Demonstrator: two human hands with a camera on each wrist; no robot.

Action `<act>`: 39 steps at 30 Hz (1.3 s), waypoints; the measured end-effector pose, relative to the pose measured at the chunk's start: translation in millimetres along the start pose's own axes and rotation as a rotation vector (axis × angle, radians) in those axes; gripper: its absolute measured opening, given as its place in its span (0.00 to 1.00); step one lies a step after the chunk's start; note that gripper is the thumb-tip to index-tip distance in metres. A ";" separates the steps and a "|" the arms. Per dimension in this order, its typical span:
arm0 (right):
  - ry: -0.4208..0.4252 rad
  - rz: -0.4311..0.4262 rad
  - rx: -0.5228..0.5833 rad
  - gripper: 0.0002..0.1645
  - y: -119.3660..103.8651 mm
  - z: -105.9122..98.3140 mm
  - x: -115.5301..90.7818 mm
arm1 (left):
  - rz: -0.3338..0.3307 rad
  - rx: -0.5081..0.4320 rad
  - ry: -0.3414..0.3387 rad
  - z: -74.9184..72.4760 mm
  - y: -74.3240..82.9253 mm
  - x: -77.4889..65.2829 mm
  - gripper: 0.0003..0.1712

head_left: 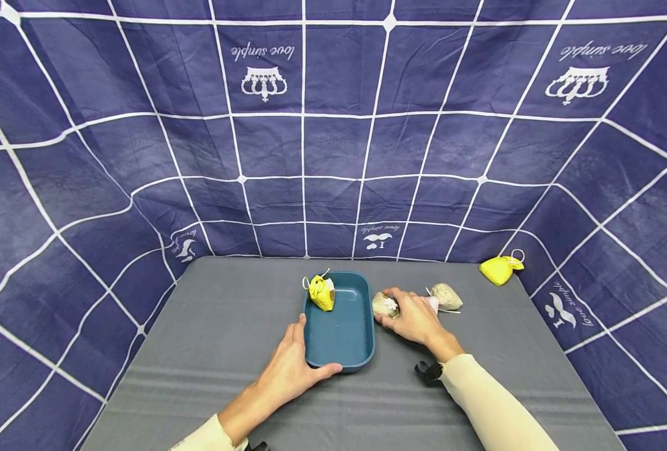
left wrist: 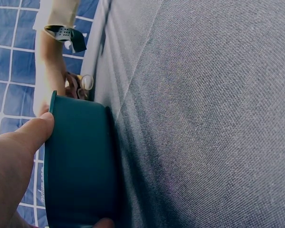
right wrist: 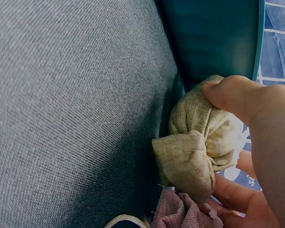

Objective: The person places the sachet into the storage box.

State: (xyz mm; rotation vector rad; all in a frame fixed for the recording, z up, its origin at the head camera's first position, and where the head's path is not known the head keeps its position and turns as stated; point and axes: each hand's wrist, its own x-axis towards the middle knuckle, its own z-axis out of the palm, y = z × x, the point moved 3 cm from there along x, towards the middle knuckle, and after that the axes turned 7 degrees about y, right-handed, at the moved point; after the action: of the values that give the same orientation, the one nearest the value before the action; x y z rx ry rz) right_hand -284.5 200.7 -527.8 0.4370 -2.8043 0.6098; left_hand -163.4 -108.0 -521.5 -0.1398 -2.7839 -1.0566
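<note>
Right hand (head_left: 413, 317), nearest in its wrist view, grips the beige bag (right wrist: 190, 118) beside the blue box (head_left: 339, 335) on the counter (head_left: 209, 313); left hand (head_left: 288, 368) holds this box, a yellow bag (head_left: 322, 294) inside. Picking up seems the present step; next move probably calls for clearing the rim.

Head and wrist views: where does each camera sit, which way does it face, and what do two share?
Head: worn on the head, facing forward and down over the teal tray; the left hand and right hand show.
Left wrist: on that wrist, facing the tray's outer wall; the left thumb and a fingertip show, with the right forearm beyond.
Right wrist: on that wrist, facing the beige cloth pouch beside the tray; the right thumb and fingers show.
Shared: head and right wrist both show the pouch in the right hand.
</note>
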 end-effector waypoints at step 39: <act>0.126 -0.011 0.114 0.36 -5.5 -13.1 -3.9 | 0.001 0.005 0.002 -1.2 1.3 1.2 0.82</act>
State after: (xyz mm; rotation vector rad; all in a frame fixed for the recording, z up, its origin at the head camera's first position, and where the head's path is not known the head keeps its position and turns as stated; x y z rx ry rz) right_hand -276.9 202.5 -515.2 0.4192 -2.6558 0.7699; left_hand -164.3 -107.8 -519.6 -0.1395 -2.7848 -1.0483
